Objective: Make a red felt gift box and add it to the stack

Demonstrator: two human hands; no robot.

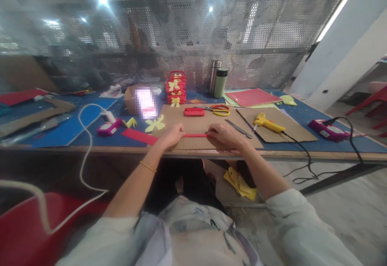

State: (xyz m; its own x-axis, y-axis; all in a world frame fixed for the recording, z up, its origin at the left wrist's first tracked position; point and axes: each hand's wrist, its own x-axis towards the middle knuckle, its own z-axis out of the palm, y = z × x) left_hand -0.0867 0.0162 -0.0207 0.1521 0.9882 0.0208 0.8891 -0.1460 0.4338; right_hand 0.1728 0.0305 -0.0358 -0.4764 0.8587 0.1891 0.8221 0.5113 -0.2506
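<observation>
A narrow red strip (196,135) stretches between my hands, low over the cardboard sheet (175,116) at the table's front. My left hand (173,134) is closed on the strip's left end, fingertips pinched together. At its right end, my right hand (225,133) has its fingers closed on the strip too. A flat red piece (140,136) lies beside my left wrist. Beyond the strip rest a small red folded piece (194,112) and scissors (222,109) with red and yellow handles. A grey flat blade (238,128) lies just past my right hand.
Red bow-trimmed pieces (176,89) are stacked at the back, near a green bottle (220,83) and a steel flask (215,70). A yellow glue gun (268,123) lies on cardboard at right, its cord hanging over the edge. Purple power sockets (109,127) and a lit phone (146,102) stand left.
</observation>
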